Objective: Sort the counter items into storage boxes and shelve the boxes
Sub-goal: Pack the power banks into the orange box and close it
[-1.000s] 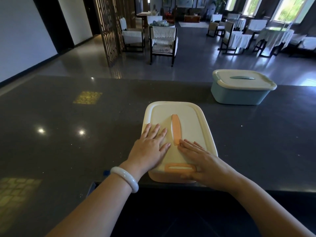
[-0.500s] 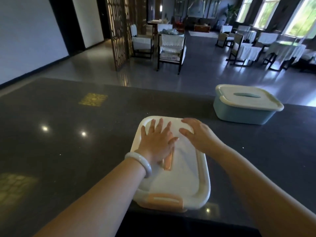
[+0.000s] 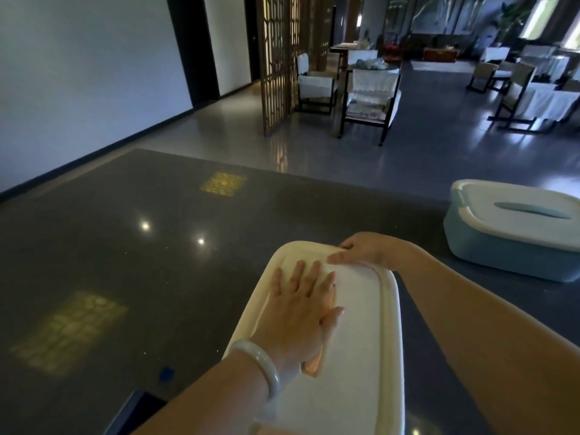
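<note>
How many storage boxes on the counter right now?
2. The cream box sits at the near edge, with the left hand flat on its lid and the right hand at its far rim. The blue box is far right, lidded, partly cropped by the frame.

Single head-worn wide-angle view, looking forward and down across dark counter. Near field: forearms and cream-lidded storage box close under lens, cut by lower frame edge. Far field: dining room floor, chairs, lattice screen. Edges bowed by lens. No second view.
</note>
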The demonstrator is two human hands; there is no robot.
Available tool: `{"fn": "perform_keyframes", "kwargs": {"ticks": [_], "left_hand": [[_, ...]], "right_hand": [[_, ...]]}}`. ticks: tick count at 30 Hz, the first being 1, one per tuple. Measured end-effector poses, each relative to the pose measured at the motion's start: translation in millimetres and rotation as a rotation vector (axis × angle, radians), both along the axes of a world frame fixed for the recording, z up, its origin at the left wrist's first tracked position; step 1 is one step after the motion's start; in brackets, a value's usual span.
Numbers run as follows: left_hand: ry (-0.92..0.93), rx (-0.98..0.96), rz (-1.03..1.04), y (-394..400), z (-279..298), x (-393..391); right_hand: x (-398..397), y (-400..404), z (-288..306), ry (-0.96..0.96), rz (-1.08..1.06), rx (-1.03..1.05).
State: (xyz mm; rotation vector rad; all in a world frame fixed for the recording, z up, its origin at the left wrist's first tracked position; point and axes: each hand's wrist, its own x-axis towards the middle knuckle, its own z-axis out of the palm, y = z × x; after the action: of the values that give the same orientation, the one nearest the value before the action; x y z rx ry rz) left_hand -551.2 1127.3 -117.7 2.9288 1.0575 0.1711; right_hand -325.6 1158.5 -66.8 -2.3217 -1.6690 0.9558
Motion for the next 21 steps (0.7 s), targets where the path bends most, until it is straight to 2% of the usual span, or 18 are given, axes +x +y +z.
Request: {"fn": "perform_keyframes", "kwargs": {"ticks": [8, 13, 18, 21], "left_hand": [[0.026, -0.106, 0.006, -1.3, 8.9, -0.3], [0.047, -0.117, 0.012, -2.4, 10.9, -0.1], [0.035, -0.115, 0.017, -1.4, 8.2, -0.2], [0.030, -0.119, 0.017, -1.4, 8.5, -0.7]], "right_hand": [[-4.1, -8.9, -13.8, 0.179, -0.088, 0.272], [-7.6, -20.2, -18.0, 0.178, -0.071, 0.358], [-11.4, -25.2, -16.4, 0.289, -0.151, 0.440], [-11.7, -24.5, -17.3, 0.262, -0.172, 0.465]]}}
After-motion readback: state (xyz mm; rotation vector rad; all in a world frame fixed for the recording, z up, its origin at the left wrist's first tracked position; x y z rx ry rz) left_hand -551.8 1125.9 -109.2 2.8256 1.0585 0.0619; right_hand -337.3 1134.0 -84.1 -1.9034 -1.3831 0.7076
